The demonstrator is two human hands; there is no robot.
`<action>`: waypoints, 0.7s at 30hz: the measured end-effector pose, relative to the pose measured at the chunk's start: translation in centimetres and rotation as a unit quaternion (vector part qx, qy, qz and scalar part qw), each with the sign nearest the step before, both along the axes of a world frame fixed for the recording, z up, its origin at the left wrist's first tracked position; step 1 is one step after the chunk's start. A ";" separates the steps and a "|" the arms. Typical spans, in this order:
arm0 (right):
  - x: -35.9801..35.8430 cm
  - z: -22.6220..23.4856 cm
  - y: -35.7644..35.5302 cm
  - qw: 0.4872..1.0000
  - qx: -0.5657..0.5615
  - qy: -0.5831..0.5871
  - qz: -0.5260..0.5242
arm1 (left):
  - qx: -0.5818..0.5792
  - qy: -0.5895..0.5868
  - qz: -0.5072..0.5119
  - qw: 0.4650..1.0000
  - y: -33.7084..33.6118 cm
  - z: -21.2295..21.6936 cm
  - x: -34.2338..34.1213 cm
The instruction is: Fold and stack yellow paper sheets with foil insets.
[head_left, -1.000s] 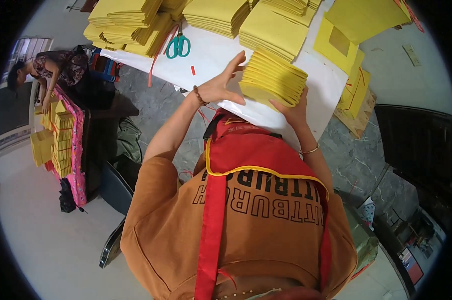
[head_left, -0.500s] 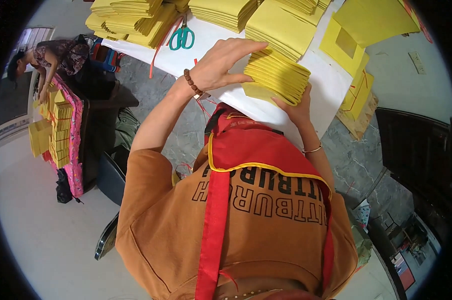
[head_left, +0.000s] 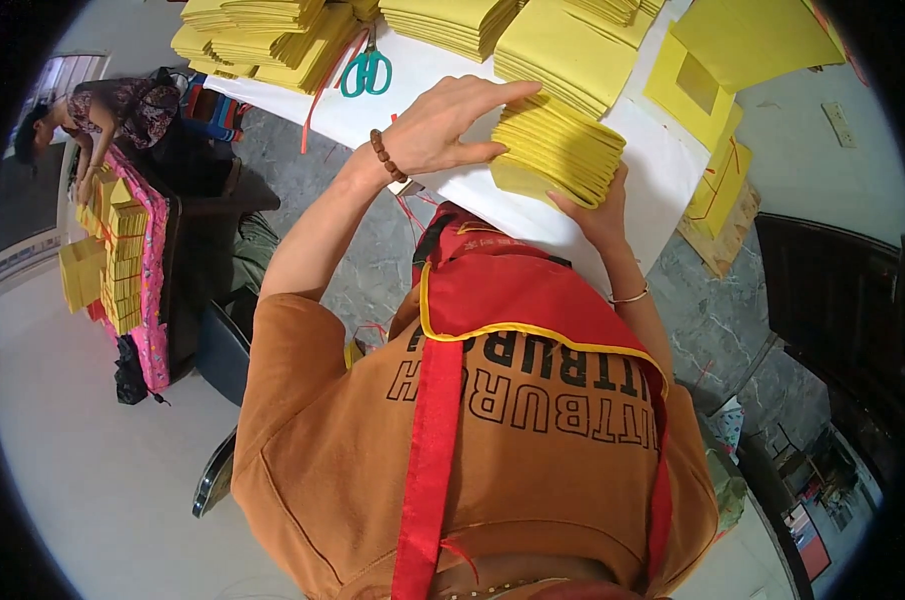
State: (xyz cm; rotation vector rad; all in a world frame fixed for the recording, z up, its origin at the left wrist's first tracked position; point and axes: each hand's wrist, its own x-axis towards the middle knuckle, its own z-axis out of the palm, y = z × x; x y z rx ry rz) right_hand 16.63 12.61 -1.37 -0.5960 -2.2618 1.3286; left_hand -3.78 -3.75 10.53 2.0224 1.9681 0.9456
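Observation:
A thick stack of folded yellow paper [head_left: 560, 150] is at the near edge of the white-covered table [head_left: 433, 45], its folded layers fanned along the top. At its left end is my left hand [head_left: 451, 125], thumb and index finger stretched wide apart with their tips at the stack; the other fingers are partly hidden. My right hand [head_left: 603, 215] grips the stack's near right corner, the thumb at the near side and the fingers mostly hidden behind it. Just beyond lies a larger pile of flat yellow paper [head_left: 563, 58].
Green-handled scissors [head_left: 366, 73] and red ribbon strips [head_left: 318, 105] lie left of my hands. More yellow piles [head_left: 273, 45] line the far edge. An open yellow folder [head_left: 688, 90] is at the right. Far left, a person [head_left: 103, 120] bends over a pink-covered table [head_left: 153, 300] with yellow bundles.
Both hands keep their places at the yellow stack. The whole view has shifted very slightly.

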 end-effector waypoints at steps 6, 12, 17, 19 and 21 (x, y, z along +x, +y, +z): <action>-0.1 0.4 -0.3 1.000 -0.014 0.004 0.005 | -0.051 0.072 0.003 0.996 -0.1 1.5 1.1; -0.2 1.0 -0.2 1.000 -0.014 -0.019 -0.007 | -0.023 -0.003 0.038 0.999 -0.9 0.5 0.6; -0.3 0.9 -0.1 1.000 -0.012 -0.012 0.000 | 0.021 -0.021 0.048 0.998 -1.4 0.4 0.7; -0.2 0.7 -0.1 1.000 -0.014 -0.006 0.001 | 0.019 -0.021 0.033 0.999 -1.4 0.2 0.8; -0.1 0.5 -0.1 1.000 -0.016 0.000 0.003 | 0.036 -0.012 0.056 0.998 -1.3 -0.3 0.7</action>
